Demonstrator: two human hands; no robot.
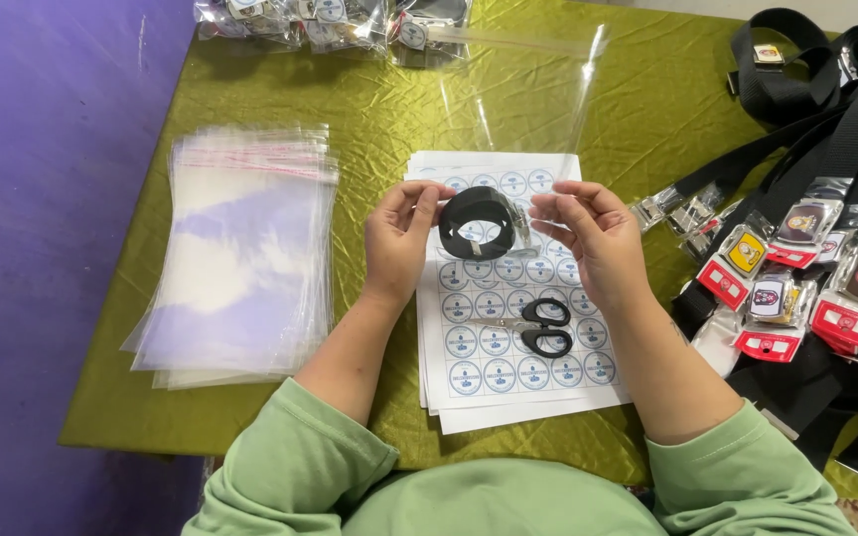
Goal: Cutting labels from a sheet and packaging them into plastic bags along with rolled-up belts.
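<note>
A rolled-up black belt (476, 220) with a metal buckle is held above a stack of white sheets of round blue stickers (511, 372). My left hand (399, 241) pinches the roll's left side. On the buckle side, my right hand (591, 238) touches it with the fingertips. Small black-handled scissors (535, 325) lie on the sticker sheets just below my hands.
A pile of clear plastic bags (240, 253) lies at the left of the olive-green tablecloth (389, 109). One clear bag (518, 84) lies beyond the sheets. Several black belts with coloured buckles (806, 258) are heaped at the right. Bagged items (330, 20) sit at the far edge.
</note>
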